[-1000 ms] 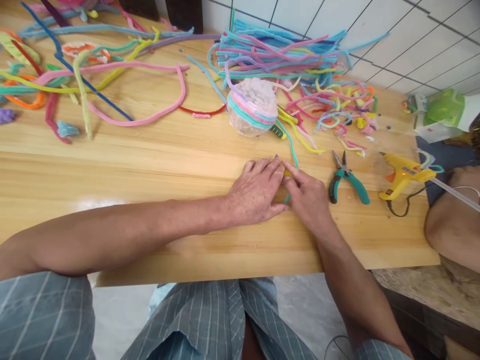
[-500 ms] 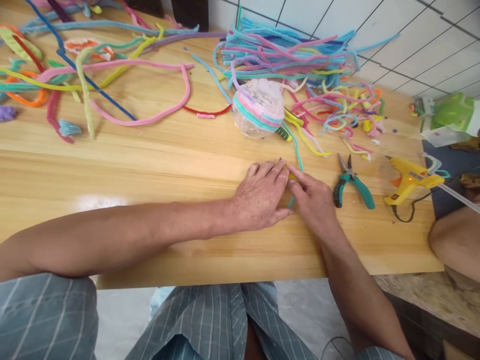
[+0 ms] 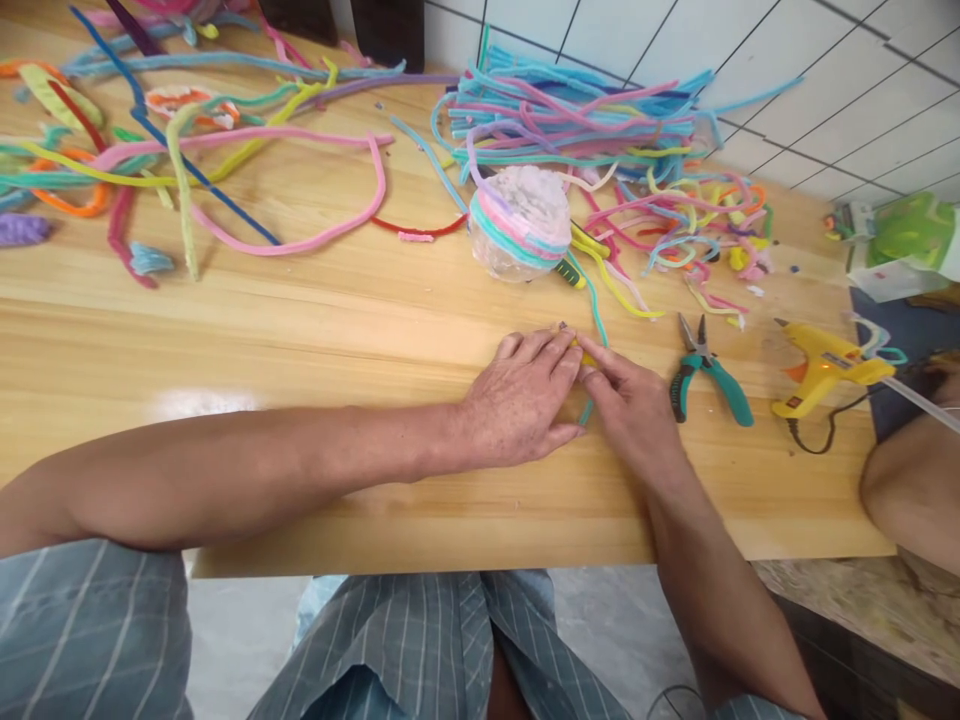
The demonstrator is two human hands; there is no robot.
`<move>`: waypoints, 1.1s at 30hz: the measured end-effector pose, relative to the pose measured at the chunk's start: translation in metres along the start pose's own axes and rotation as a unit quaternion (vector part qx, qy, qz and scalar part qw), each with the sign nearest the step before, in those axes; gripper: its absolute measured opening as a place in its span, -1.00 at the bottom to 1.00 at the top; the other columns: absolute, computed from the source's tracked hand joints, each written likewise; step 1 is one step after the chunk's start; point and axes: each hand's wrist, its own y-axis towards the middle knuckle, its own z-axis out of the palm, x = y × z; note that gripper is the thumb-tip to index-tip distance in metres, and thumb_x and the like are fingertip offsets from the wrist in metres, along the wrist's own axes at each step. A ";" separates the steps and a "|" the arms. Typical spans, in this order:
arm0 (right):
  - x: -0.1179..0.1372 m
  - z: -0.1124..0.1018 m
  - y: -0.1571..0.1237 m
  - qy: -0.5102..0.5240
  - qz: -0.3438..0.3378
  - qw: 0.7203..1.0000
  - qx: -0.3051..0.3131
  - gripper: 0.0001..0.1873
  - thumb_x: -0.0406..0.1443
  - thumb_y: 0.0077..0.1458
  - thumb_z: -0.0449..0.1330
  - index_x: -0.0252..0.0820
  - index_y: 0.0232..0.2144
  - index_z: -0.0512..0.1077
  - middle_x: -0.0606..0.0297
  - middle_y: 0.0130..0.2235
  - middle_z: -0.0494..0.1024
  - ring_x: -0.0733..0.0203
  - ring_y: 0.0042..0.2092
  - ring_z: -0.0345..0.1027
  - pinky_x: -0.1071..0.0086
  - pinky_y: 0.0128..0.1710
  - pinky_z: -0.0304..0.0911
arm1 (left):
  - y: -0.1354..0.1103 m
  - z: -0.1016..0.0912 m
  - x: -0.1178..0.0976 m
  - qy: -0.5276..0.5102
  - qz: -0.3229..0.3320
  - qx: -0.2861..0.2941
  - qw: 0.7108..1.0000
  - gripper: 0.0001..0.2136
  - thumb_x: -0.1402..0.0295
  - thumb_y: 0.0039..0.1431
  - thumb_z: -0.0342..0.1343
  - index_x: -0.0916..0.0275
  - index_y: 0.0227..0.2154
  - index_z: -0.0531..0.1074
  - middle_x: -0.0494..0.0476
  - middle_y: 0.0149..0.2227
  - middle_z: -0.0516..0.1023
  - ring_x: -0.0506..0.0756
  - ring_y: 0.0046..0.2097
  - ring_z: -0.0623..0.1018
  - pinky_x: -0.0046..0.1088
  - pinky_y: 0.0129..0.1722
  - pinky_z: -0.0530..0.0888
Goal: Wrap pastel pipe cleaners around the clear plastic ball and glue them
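Observation:
My left hand [image 3: 519, 400] lies palm down on the wooden table, fingers stretched out and tips close to my right hand. My right hand [image 3: 631, 410] is closed, its thumb and forefinger pinching a small yellow piece [image 3: 588, 358] at the left fingertips. Most of that piece is hidden, so its kind is unclear; a tiny dark tip shows beyond the fingers. A teal pipe cleaner [image 3: 598, 312] runs down between the hands, partly covered by them. Beyond the hands stands a clear round form [image 3: 517, 225] wrapped with lilac, pink and teal pipe cleaners.
Pliers with teal handles [image 3: 712, 372] lie open right of my right hand. A yellow glue gun [image 3: 829, 368] with its cord is farther right, near another person's bare limb [image 3: 911, 490]. A pipe cleaner bundle [image 3: 577, 110] lies by the tiled wall; loose pink ones [image 3: 300, 247] spread left.
The view has shifted slightly, so everything sits a little lower and to the right. Both hands keep nearly the same pose, and slightly more of the yellow piece shows.

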 end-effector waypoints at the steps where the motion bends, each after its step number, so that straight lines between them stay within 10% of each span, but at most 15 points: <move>1: 0.000 0.000 0.000 0.000 -0.001 1.000 0.003 -0.47 -0.22 0.36 0.18 -0.01 0.29 0.65 0.21 0.26 0.71 -0.16 0.29 0.65 -0.07 0.33 0.52 | 0.000 0.000 0.000 0.001 -0.002 0.000 1.000 -0.21 0.04 0.46 0.29 0.58 0.47 0.26 0.66 0.56 0.29 0.49 0.56 0.31 0.09 0.46 0.28; 33: 0.003 0.003 0.005 -0.038 0.010 0.999 0.008 -0.45 -0.23 0.34 0.16 -0.06 0.30 0.65 0.16 0.16 0.78 -0.16 0.15 0.72 -0.04 0.26 0.56 | 0.001 0.002 -0.003 -0.015 -0.031 -0.019 0.999 -0.19 0.04 0.42 0.32 0.61 0.45 0.29 0.70 0.53 0.31 0.52 0.53 0.35 0.13 0.44 0.32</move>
